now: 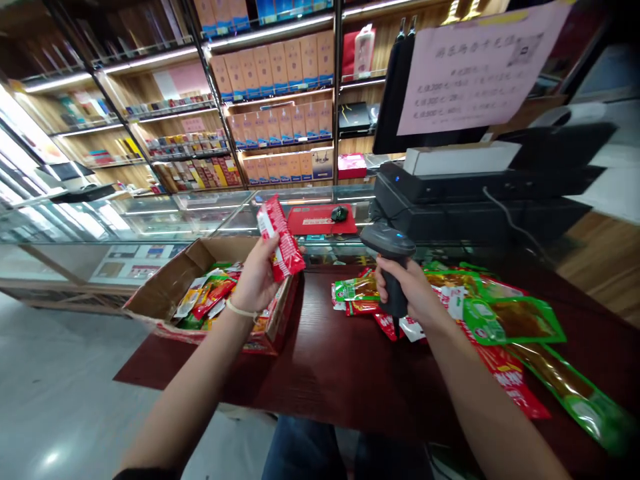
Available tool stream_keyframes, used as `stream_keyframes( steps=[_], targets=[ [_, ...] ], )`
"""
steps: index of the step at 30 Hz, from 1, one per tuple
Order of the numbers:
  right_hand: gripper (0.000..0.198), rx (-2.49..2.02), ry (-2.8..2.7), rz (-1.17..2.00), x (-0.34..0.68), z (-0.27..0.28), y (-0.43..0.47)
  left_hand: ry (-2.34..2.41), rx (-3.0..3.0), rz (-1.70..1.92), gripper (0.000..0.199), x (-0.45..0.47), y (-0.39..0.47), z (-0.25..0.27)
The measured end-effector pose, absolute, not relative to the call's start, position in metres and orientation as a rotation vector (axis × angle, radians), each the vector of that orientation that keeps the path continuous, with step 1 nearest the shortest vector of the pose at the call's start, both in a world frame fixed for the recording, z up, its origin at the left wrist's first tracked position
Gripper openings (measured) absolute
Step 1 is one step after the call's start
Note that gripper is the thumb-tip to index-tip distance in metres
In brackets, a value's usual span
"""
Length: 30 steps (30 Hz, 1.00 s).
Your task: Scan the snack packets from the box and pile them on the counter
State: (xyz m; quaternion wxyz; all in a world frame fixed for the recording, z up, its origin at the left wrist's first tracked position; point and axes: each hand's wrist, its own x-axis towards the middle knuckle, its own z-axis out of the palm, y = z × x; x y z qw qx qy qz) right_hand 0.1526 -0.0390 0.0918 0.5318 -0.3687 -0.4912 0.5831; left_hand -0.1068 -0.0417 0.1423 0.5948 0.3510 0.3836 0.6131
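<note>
My left hand [257,273] grips a red snack packet [281,241] by its lower left side, with a white printed patch facing me. It is held up over the right edge of an open cardboard box [150,320]. Inside that box lie several red, green and white packets [213,297]. In my right hand [407,290] is a black barcode scanner [389,243], its fingers wrapped round the handle and its head pointing toward the left. Below and behind the scanner, red packets [510,380] and green-edged clear packets [520,320] with brown contents lie in a pile.
A dark wooden table [320,373] carries the box and pile. Beyond it runs a glass counter [165,207] with a red mouse pad [315,219] and a mouse [339,213]. At right stands a monitor [395,100] with a pink paper sign [465,80]. Stocked shelves [280,93] line the back.
</note>
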Motion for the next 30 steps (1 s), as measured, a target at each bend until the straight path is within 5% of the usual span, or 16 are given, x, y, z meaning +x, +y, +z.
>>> stream_keyframes(
  steps=[7,14,30],
  targets=[
    [0.026,-0.933,-1.062,1.353,0.197,0.058,-0.038,0.827,0.580,1.302,0.042,-0.010,-0.031,0.060],
    [0.033,-0.967,-1.009,1.358,0.208,0.040,-0.038,0.749,0.605,1.233,0.042,-0.008,-0.007,-0.015],
    [0.031,-1.126,-1.182,1.427,0.202,0.038,-0.045,1.256,1.195,1.301,0.044,-0.037,0.001,-0.040]
  ],
)
